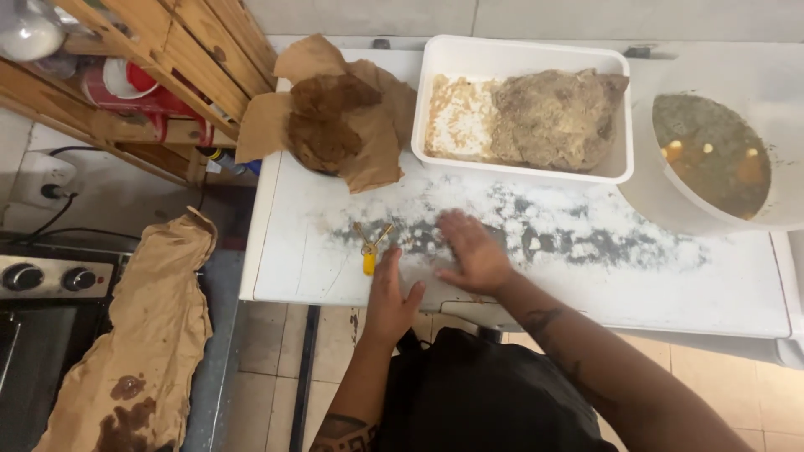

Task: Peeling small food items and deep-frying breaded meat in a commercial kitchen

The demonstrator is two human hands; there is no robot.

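Left hand: my left hand [392, 295] lies palm down at the near edge of the worktop [712, 285], its grip spread flat with nothing in it, fingertips just short of the yellow tag
Right hand: my right hand [471, 251] rests palm down on the floured patch, grip splayed and empty, fingers pointing toward the tub
Flour: a white dusting of flour [536, 222] runs across the middle of the worktop, smeared thin so that dark streaks show through; both hands sit at its near left end
Keys: a small set of keys with a yellow tag [369, 248] lies on the worktop just left of my left hand, close to it but I cannot tell whether it touches
Tub: a white rectangular tub [523, 54] stands at the far side, holding a large brownish slab [557, 117] on its right and a pale crusted residue on its left
Bucket: a white round bucket [653, 197] at the far right holds a murky greenish liquid with orange and pale bits
Paper: crumpled brown paper [335, 117] with a dark lump on it sits left of the tub
Surroundings: a stained brown paper sheet [151, 335] is draped over the cooker [42, 280] at my left
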